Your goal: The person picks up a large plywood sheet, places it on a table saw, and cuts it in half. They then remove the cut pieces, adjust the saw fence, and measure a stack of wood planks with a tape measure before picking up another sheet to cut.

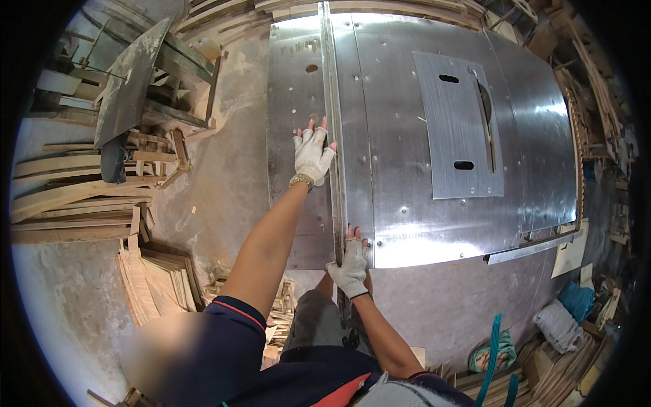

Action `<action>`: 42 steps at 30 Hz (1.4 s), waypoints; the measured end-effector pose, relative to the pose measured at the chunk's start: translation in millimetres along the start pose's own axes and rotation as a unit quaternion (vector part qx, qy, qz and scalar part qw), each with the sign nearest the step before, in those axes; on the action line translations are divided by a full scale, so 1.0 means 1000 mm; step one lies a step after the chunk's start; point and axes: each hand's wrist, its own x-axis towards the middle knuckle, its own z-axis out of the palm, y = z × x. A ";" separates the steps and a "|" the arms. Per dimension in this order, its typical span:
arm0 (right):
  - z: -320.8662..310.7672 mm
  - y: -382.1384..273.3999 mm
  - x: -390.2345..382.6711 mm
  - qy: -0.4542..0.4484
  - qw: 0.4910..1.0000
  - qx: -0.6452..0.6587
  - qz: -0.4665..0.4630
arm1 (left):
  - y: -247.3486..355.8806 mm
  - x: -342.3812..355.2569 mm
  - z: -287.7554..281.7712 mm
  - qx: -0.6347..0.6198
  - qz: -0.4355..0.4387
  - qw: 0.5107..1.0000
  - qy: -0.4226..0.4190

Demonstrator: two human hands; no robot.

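Bright, even daylight fills the scene, and the steel counter [407, 136] throws it back hard: a white glare patch burns at its right side, another streak along its near edge. Shadows are soft and short, pooling under the wood stacks [74, 203] at left. Focus is crisp at centre. The fisheye bends straight edges outward, and a black ring closes every corner. A smeared, blurred patch sits at lower left.

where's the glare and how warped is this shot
Head view: glare whitens the steel table at its right side and near edge; fisheye bows the fence rail and table edges; black corners ring the frame; left hand and right hand look sharp.
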 end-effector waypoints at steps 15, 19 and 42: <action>0.006 0.006 -0.006 -0.020 0.998 0.050 0.012 | -0.001 0.004 0.000 -0.006 -0.066 0.996 -0.062; 0.008 0.007 -0.006 0.015 1.000 0.006 -0.019 | 0.026 0.002 -0.005 -0.056 -0.169 0.982 -0.055; 0.013 0.012 -0.036 0.007 0.999 -0.031 0.012 | 0.046 -0.029 0.014 -0.108 -0.185 0.976 -0.044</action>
